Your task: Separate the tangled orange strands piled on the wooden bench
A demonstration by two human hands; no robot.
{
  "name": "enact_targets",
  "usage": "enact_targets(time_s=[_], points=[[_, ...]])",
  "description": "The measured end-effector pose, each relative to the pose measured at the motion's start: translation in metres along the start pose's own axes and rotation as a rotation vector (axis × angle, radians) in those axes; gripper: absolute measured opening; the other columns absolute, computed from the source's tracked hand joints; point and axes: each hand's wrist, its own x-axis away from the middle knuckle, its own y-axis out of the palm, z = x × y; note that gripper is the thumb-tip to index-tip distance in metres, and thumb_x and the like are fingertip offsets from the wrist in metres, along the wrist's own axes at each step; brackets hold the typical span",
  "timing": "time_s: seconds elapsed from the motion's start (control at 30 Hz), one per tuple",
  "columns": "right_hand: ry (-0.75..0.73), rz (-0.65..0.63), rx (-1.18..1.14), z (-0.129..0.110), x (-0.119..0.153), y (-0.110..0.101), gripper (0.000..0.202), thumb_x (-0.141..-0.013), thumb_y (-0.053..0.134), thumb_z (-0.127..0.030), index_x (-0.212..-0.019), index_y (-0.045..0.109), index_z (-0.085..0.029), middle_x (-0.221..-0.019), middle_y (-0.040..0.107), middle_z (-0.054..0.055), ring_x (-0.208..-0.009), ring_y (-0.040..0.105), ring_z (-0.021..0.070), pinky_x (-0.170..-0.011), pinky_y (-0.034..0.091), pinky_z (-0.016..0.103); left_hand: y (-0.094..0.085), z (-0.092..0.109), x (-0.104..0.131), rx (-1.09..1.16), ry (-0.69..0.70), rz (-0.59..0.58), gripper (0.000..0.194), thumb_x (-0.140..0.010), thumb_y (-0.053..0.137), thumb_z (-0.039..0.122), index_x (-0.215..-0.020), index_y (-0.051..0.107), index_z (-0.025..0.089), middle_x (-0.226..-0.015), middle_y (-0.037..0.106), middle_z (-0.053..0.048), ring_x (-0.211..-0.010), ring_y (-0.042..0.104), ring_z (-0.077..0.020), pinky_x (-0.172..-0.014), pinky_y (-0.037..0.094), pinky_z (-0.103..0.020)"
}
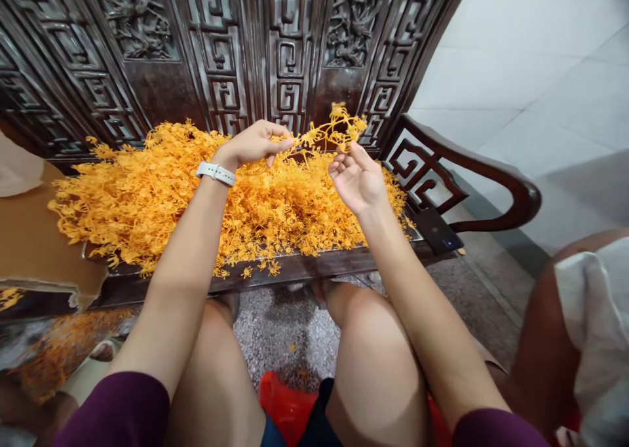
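A branching sprig of orange-yellow artificial flowers (pixel 322 132) is held up above a large pile of the same flowers (pixel 162 185). My left hand (pixel 258 142), with a pale watch strap at the wrist, pinches the stem end of the sprig between thumb and fingers. At the sprig's right end is my right hand (pixel 361 178), palm turned up, its thumb and fingertips closed at a flower head. The pile spreads over the seat of a dark carved wooden bench (pixel 339 258), and a few loose heads lie along its front edge.
A dark phone (pixel 438 231) lies on the bench's right end beside the curved armrest (pixel 511 178). At left stands a torn cardboard box (pixel 44 237). Orange bits are scattered on the floor at lower left. Another person's leg (pixel 545 329) is close on my right. A red stool (pixel 285 408) is under me.
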Motion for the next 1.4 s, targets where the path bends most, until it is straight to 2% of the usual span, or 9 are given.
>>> enact_targets(time_s=[0.23, 0.43, 0.57, 0.7, 0.8, 1.0, 1.2, 1.3, 1.4], points=[[-0.035, 0.062, -0.228, -0.01, 0.004, -0.012, 0.027, -0.08, 0.082, -0.012, -0.084, 0.057, -0.023, -0.081, 0.061, -0.004, -0.067, 0.056, 0.0074, -0.071, 0.057, 0.023, 0.004, -0.019, 0.001, -0.164, -0.087, 0.168, 0.05, -0.097, 0.07, 0.064, -0.072, 0.066, 0.021, -0.054, 0.061, -0.002, -0.05, 0.053, -0.0144, -0.063, 0.046, -0.034], [0.038, 0.192, -0.169, -0.006, 0.004, -0.024, 0.03, -0.078, 0.07, -0.003, -0.08, 0.047, -0.023, -0.075, 0.055, -0.004, -0.062, 0.051, 0.0083, -0.064, 0.052, 0.023, -0.004, -0.043, -0.014, 0.329, 0.031, 0.596, 0.065, -0.094, 0.061, 0.084, -0.072, 0.048, 0.025, -0.061, 0.052, 0.002, -0.059, 0.052, -0.0105, -0.054, 0.037, -0.027], [0.073, 0.241, -0.141, -0.005, 0.005, -0.022, 0.033, -0.072, 0.063, 0.003, -0.083, 0.046, -0.023, -0.071, 0.052, -0.006, -0.057, 0.045, 0.0075, -0.057, 0.044, 0.021, -0.012, -0.051, -0.023, 0.42, 0.056, 0.669, 0.067, -0.087, 0.062, 0.09, -0.082, 0.053, 0.024, -0.063, 0.049, 0.002, -0.065, 0.063, -0.0145, -0.053, 0.041, -0.025], [0.071, 0.253, -0.118, -0.005, 0.007, -0.019, 0.034, -0.072, 0.062, 0.004, -0.085, 0.047, -0.023, -0.071, 0.054, -0.006, -0.055, 0.042, 0.0077, -0.055, 0.04, 0.02, -0.011, -0.051, -0.02, 0.476, 0.003, 0.613, 0.067, -0.086, 0.061, 0.091, -0.095, 0.06, 0.024, -0.061, 0.048, 0.002, -0.064, 0.067, -0.0166, -0.052, 0.047, -0.024], [0.054, 0.25, -0.114, -0.004, 0.007, -0.019, 0.032, -0.074, 0.064, 0.002, -0.085, 0.048, -0.023, -0.07, 0.054, -0.006, -0.054, 0.043, 0.0074, -0.055, 0.041, 0.02, -0.005, -0.044, -0.018, 0.536, -0.056, 0.562, 0.064, -0.092, 0.059, 0.086, -0.103, 0.062, 0.023, -0.067, 0.056, 0.0, -0.063, 0.067, -0.0157, -0.055, 0.052, -0.025], [0.032, 0.223, -0.069, -0.002, 0.006, -0.021, 0.036, -0.072, 0.072, -0.004, -0.084, 0.045, -0.024, -0.073, 0.054, -0.007, -0.056, 0.045, 0.007, -0.055, 0.042, 0.021, 0.004, -0.018, -0.01, 0.619, -0.048, 0.453, 0.053, -0.106, 0.055, 0.069, -0.118, 0.068, 0.019, -0.106, 0.077, -0.013, -0.076, 0.074, -0.0163, -0.067, 0.06, -0.029], [0.01, 0.207, -0.049, -0.001, 0.008, -0.02, 0.042, -0.068, 0.081, -0.011, -0.083, 0.043, -0.024, -0.078, 0.055, -0.006, -0.059, 0.047, 0.0074, -0.055, 0.041, 0.022, 0.005, 0.012, 0.004, 0.553, 0.008, 0.243, 0.042, -0.113, 0.048, 0.047, -0.137, 0.071, 0.021, -0.134, 0.075, -0.015, -0.075, 0.073, -0.0124, -0.055, 0.052, -0.021], [0.008, 0.177, 0.007, 0.0, 0.009, -0.021, 0.042, -0.067, 0.082, -0.017, -0.084, 0.044, -0.024, -0.081, 0.057, -0.005, -0.063, 0.05, 0.0094, -0.058, 0.043, 0.023, 0.009, 0.02, 0.006, 0.489, -0.019, 0.187, 0.038, -0.106, 0.057, 0.029, -0.141, 0.068, 0.022, -0.136, 0.073, -0.012, -0.082, 0.078, -0.0153, -0.053, 0.051, -0.018], [0.025, 0.169, 0.105, 0.002, 0.009, -0.02, 0.035, -0.07, 0.08, -0.024, -0.092, 0.052, -0.025, -0.089, 0.063, -0.001, -0.07, 0.055, 0.0124, -0.061, 0.045, 0.025, 0.014, 0.024, 0.005, 0.498, -0.013, 0.097, 0.058, -0.091, 0.069, 0.012, -0.147, 0.064, 0.027, -0.142, 0.071, -0.01, -0.089, 0.082, -0.019, -0.05, 0.05, -0.017]])
